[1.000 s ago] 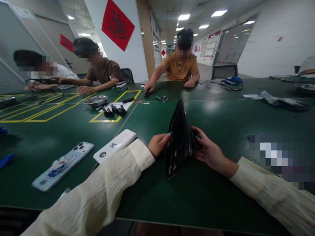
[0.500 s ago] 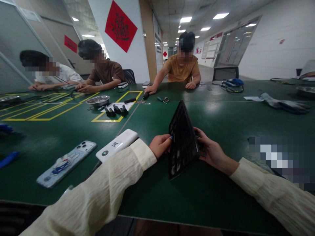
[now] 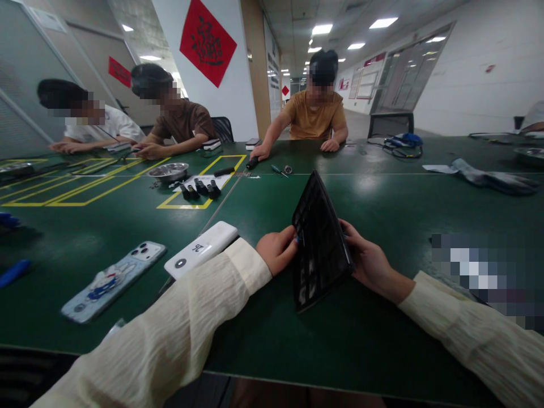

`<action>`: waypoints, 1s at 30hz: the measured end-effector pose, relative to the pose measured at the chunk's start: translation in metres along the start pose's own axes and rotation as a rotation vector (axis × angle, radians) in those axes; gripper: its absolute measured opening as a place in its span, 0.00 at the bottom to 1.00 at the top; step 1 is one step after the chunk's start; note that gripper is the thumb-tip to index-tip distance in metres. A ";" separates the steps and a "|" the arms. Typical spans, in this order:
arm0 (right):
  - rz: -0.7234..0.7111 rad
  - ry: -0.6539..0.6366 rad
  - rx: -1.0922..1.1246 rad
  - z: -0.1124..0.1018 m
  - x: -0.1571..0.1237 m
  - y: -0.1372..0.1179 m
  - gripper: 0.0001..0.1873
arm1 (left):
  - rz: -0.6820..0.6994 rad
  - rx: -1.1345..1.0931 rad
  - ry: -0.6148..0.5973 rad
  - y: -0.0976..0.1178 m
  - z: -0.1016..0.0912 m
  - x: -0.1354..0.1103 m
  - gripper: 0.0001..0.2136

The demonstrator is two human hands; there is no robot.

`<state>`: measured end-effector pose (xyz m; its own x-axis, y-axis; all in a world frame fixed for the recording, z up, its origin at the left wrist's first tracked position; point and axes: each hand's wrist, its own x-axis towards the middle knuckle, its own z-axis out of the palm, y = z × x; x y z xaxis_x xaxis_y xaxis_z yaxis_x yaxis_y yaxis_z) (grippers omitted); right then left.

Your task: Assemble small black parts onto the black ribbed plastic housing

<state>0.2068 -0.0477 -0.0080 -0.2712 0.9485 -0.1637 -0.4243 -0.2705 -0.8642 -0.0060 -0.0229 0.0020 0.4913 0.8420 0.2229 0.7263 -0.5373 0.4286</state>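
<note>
A glossy black flat panel [image 3: 321, 249], tablet-like in size, is held upright and tilted above the green table. My right hand [image 3: 372, 260] grips its right edge, the fingers partly hidden behind it. My left hand [image 3: 277, 249] is closed in a pinch against the panel's left side. A tiny bluish speck shows at those fingertips, too small to name. Left of my left hand lies a white device [image 3: 202, 249] marked 26, partly covered by my sleeve. Farther left, a phone [image 3: 114, 282] in a rabbit-patterned case lies camera side up.
Several black cylindrical parts [image 3: 200, 189] stand by a metal bowl [image 3: 168, 171]. Across the table, a person [image 3: 317, 116] holds a dark handle [image 3: 251, 163]; two more people sit at left. A grey glove [image 3: 493, 177], bundled cables [image 3: 399, 145] and a blue object [image 3: 15, 274] lie around.
The panel has turned slightly and its lower right corner has shifted a little right. My right fingers show less around its edge. My left hand stays almost in place.
</note>
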 end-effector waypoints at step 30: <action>0.041 0.006 -0.097 0.009 -0.006 -0.008 0.25 | -0.116 -0.292 -0.052 0.008 -0.001 0.000 0.18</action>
<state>0.2041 -0.0527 0.0037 -0.2816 0.9380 -0.2021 -0.3273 -0.2919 -0.8987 -0.0004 -0.0277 0.0062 0.4430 0.8890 0.1162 0.6139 -0.3952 0.6833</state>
